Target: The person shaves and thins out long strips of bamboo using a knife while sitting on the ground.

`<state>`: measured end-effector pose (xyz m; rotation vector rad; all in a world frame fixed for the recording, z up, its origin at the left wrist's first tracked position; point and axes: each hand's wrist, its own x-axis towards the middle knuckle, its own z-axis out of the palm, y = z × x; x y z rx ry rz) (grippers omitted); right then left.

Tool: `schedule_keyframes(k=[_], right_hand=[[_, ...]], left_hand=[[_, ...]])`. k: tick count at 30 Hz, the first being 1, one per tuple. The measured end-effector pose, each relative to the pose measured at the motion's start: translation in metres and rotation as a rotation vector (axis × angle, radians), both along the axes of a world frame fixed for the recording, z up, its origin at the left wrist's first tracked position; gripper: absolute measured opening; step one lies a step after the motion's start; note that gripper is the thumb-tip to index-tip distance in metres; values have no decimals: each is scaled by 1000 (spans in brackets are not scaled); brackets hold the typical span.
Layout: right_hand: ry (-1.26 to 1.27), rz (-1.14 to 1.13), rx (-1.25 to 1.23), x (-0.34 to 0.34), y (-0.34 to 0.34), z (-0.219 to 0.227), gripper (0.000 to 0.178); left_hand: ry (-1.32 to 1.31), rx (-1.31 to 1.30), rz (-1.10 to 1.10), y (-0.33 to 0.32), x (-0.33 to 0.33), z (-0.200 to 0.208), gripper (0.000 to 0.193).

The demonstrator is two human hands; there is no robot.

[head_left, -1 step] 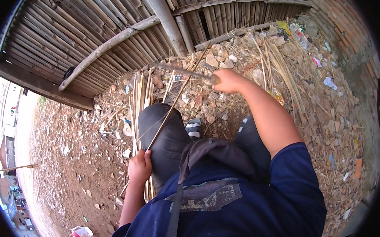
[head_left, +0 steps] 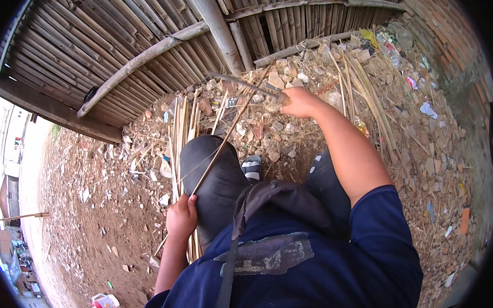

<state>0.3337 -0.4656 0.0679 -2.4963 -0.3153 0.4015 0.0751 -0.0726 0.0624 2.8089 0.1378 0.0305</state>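
My left hand (head_left: pixel 182 216) is closed around the lower end of a long, thin bamboo strip (head_left: pixel 222 146) beside my left thigh. The strip slants up and away to the right, across the thigh and over the rubble. In my right hand (head_left: pixel 299 102), held out ahead with the arm stretched, is the handle of a long, dark knife (head_left: pixel 243 83). Its blade points to the far left and crosses the strip near the far end; whether they touch I cannot tell. A bundle of pale split bamboo strips (head_left: pixel 179 124) lies along the outer side of my left leg, partly hidden by it.
A bamboo slat wall (head_left: pixel 141 53) stands ahead, with a brick wall (head_left: pixel 446 26) at the right. More bamboo strips (head_left: pixel 375 102) lie on the right among stones and litter. A white and red jug (head_left: pixel 103 305) lies at the lower left.
My right hand has shifted slightly to the right with the knife, and the blade's tip has moved right and farther away. The left hand and the strip look still.
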Motion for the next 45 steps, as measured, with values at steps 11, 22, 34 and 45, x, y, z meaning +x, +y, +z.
schedule_keyframes(k=[11,22,34,45], right_hand=[[29,353,-137,-41,29,43,23],[-115,-796,664,27,-58,-5,22],[-280,-286,548,-34,-35,71,26],[-185,-74,444,-46,-55,62,30]], left_hand=[[-37,60,1,1,-7,-14,37],[-111,150,61,13,-6,10,37],[-405,480,-414,-22,130,137,37],[-639,656,-729,-109,217,197,32]])
